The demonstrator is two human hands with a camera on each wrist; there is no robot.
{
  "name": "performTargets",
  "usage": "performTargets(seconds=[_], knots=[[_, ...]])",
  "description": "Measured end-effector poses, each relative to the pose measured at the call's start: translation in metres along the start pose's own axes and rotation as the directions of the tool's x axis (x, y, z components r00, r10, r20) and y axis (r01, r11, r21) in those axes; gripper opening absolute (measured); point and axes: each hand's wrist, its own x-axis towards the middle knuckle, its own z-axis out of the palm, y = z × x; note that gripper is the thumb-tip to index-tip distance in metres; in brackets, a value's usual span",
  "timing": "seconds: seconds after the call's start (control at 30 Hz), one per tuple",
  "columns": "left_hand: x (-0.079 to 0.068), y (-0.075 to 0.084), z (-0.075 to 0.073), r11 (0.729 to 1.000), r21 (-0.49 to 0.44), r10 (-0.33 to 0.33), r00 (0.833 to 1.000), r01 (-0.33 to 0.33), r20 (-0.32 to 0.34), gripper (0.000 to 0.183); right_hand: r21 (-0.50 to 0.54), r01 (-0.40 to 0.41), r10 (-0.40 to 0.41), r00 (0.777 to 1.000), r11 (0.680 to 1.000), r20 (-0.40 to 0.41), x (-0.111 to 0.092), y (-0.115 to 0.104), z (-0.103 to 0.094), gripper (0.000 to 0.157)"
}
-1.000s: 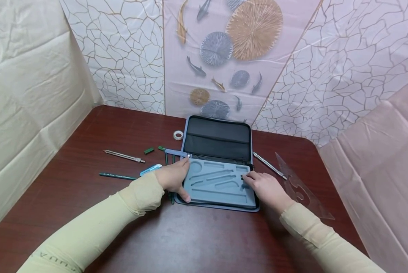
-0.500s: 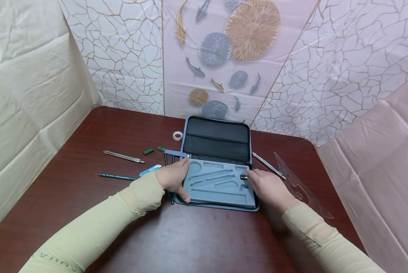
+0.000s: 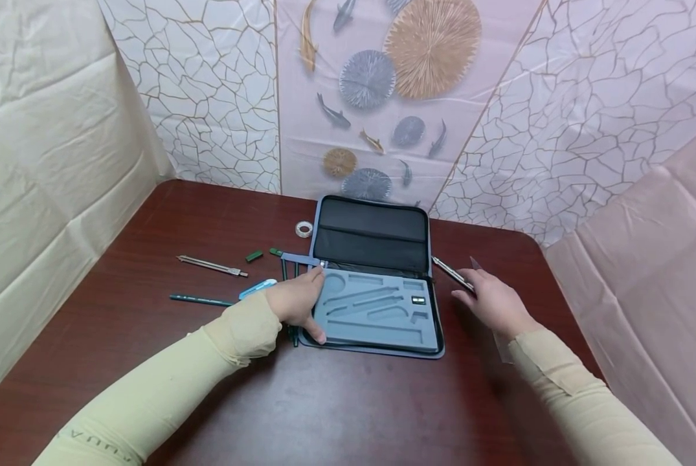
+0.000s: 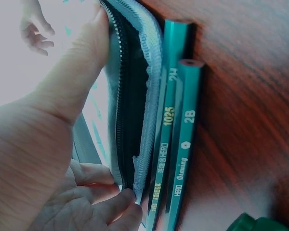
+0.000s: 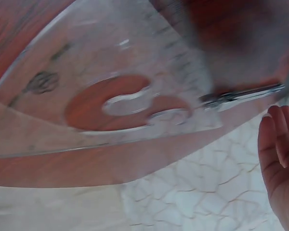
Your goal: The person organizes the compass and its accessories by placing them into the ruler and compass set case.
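An open zip case [image 3: 377,236] lies on the table, its grey-blue foam tray [image 3: 377,334] facing up with shaped recesses. In one right-hand recess sits a small dark piece [image 3: 419,300] with a pale face; its kind is unclear. My left hand [image 3: 294,299] rests along the case's left edge, thumb at the near corner; the left wrist view shows thumb and fingers on the zip border [image 4: 119,96]. My right hand [image 3: 496,304], fingers loosely extended, hovers by a slim silver drawing instrument [image 5: 245,95] and a clear set square [image 5: 43,120]. Contact there cannot be made out.
Left of the case lie a compass [image 3: 210,265], a green pencil [image 3: 201,299], a light-blue cutter [image 3: 257,288], a green eraser-like block [image 3: 254,256] and a tape roll [image 3: 303,229]. Two green pencils [image 4: 183,125] run beside the case edge. Cloth-covered walls enclose the table's back and sides.
My right hand has let go of the small dark piece, which now lies in its recess, and has moved right, off the case. My left hand has stayed put.
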Motion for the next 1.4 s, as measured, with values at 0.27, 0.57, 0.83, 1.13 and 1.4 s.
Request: performTargets(seconds=[0.27,0.57,0.83,1.13,1.4], knots=[[0.002,-0.002,0.002,1.000,0.004,-0.009,1.000,0.009,0.001,0.126,-0.021,-0.043,0.044,0.999,0.999,0.028,-0.004,0.030,0.004,0.045],[0.001,-0.002,0.001,1.000,0.007,0.009,1.000,-0.009,-0.012,0.125,-0.034,-0.059,0.061,0.997,0.998,0.051,-0.007,0.040,0.010,0.037],[0.000,-0.001,0.000,1.000,-0.007,-0.001,1.000,0.001,0.003,0.125,-0.063,-0.043,0.044,0.999,0.997,0.025,-0.008,0.039,0.014,0.033],[0.000,-0.002,0.001,1.000,-0.003,0.016,1.000,-0.016,-0.010,0.125,-0.099,-0.014,0.012,1.000,0.995,-0.019,-0.007,0.035,0.016,0.019],[-0.001,-0.003,0.001,1.000,-0.018,0.018,1.000,-0.018,-0.014,0.125,-0.108,-0.002,-0.001,1.000,0.994,-0.028,-0.004,0.032,0.017,0.015]])
